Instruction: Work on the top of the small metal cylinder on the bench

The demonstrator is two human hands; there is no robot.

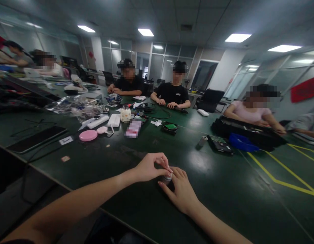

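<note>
A small grey metal cylinder (167, 178) stands on the green tabletop close in front of me, partly covered by my fingers. My left hand (153, 166) reaches over from the left, its thumb and forefinger pinched at the cylinder's top rim. From the right, my right hand (181, 188) curves around the side, with the thumb at the near side and the fingers at the far side. Whether a smaller part sits between the left fingertips is too small to tell.
Beyond my hands lie a pink round case (88, 135), a phone (133, 128), an opened hard drive (169, 127) and a patterned jar (125, 113). Further right are another cylinder (202, 142), a second drive (220, 144) and a blue tray (242, 142). Several people sit around the table.
</note>
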